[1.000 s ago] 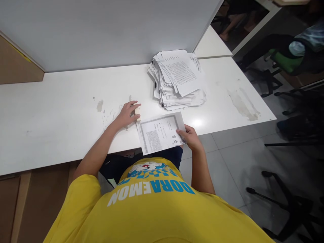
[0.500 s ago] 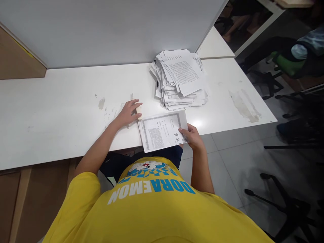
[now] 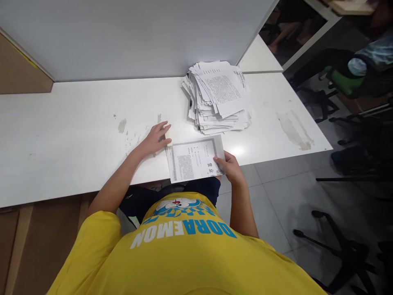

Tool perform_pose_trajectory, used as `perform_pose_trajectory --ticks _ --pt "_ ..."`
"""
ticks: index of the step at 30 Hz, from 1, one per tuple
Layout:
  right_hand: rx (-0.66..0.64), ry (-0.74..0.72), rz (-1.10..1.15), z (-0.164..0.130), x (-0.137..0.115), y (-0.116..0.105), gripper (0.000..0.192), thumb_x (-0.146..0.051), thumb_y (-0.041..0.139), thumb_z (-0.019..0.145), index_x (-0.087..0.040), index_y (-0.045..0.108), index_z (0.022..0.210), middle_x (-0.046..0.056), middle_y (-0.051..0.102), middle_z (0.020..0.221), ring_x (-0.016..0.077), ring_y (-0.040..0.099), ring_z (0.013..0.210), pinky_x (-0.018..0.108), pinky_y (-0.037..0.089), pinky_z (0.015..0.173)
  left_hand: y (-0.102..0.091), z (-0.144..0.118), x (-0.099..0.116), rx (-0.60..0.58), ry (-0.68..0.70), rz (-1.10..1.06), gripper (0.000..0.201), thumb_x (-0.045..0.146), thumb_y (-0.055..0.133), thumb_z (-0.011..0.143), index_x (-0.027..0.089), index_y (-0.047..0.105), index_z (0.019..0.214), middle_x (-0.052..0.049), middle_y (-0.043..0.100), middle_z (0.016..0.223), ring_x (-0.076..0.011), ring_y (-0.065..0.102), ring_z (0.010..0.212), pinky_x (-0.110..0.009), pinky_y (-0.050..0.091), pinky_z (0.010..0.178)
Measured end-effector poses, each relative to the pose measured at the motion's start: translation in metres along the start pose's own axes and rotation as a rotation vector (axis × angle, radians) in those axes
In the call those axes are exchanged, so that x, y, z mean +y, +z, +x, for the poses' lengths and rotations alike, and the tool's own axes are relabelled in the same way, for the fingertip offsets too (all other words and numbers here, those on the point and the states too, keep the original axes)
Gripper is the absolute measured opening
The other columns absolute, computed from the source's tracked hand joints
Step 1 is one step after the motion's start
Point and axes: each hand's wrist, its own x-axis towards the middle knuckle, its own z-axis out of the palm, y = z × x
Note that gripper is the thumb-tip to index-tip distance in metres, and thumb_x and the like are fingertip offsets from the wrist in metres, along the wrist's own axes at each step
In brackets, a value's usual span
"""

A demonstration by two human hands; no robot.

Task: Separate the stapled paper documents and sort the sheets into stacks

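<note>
Printed white paper sheet overhangs the white desk's near edge, right hand pinching its corner. Left hand lies loosely on a small cream block, steadying it beside the sheet.

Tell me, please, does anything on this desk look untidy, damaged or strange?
Yes. The paper stack is untidy, its sheets fanned out at different angles. The white desk has scuffed patches beside the left hand and near its right end.

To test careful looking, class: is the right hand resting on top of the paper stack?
No. The right hand pinches a single sheet at the desk edge, apart from the stack farther back.
</note>
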Motion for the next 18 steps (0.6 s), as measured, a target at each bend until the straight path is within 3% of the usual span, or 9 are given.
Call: perform_pose_trajectory --ticks 7,18 --pt "-0.010 0.025 -0.020 -0.001 -0.007 0.002 0.043 -0.045 0.075 0.066 -0.020 0.069 0.100 0.005 0.075 0.089 0.0245 0.068 0.080 0.037 0.055 0.071 -0.001 -0.002 0.004 -0.036 -0.029 -0.015 0.068 0.061 0.046 0.094 0.041 0.025 0.156 0.003 0.014 0.168 -0.0283 0.009 0.155 -0.053 0.020 0.124" --pt "-0.015 0.036 -0.066 0.000 -0.012 0.004 0.042 -0.045 0.073 0.069 -0.021 0.069 0.103 0.006 0.075 0.093 0.0265 0.069 0.086 0.038 0.057 0.072 0.003 0.003 0.005 0.000 -0.015 0.039 0.067 0.062 0.049 0.092 0.036 0.035 0.153 -0.002 0.020 0.167 -0.0310 0.003 0.156 -0.060 0.012 0.123"
